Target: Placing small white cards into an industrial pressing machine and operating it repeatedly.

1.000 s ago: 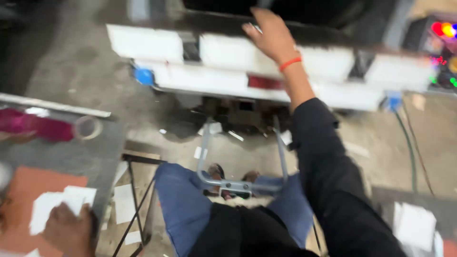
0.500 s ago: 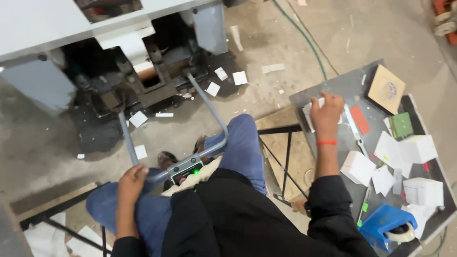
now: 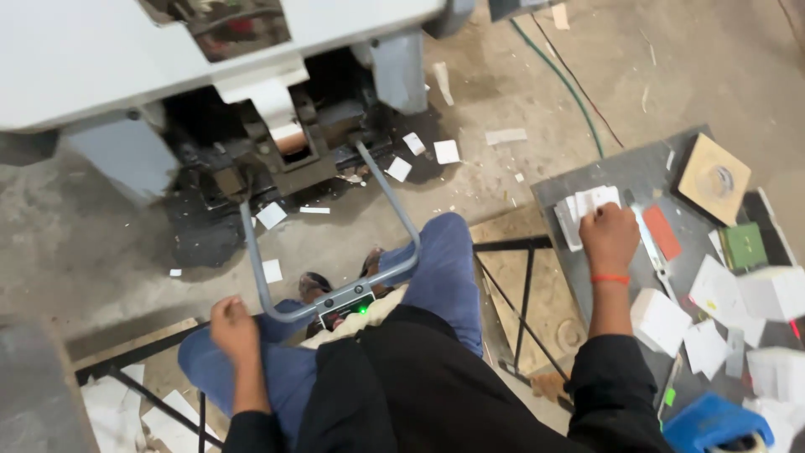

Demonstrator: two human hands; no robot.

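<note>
My right hand (image 3: 610, 236) rests on a stack of white cards (image 3: 584, 206) that lies on the grey side table (image 3: 637, 172) to my right; the fingers are curled over the cards. My left hand (image 3: 234, 328) lies on my left knee, fingers closed, beside the grey metal pedal frame (image 3: 329, 295) of the machine. I wear blue trousers and a black top, with an orange band on the right wrist.
A large white-grey machine (image 3: 109, 59) stands ahead with a dark greasy base. Paper scraps litter the concrete floor (image 3: 520, 92). The side table carries white paper pieces (image 3: 721, 294), a green block (image 3: 743, 246), a tan board (image 3: 713, 178) and a blue tape dispenser (image 3: 713, 424).
The view swung from the machine top down to my lap and the right table. My right hand came down from the machine onto the cards; my left hand settled on my knee.
</note>
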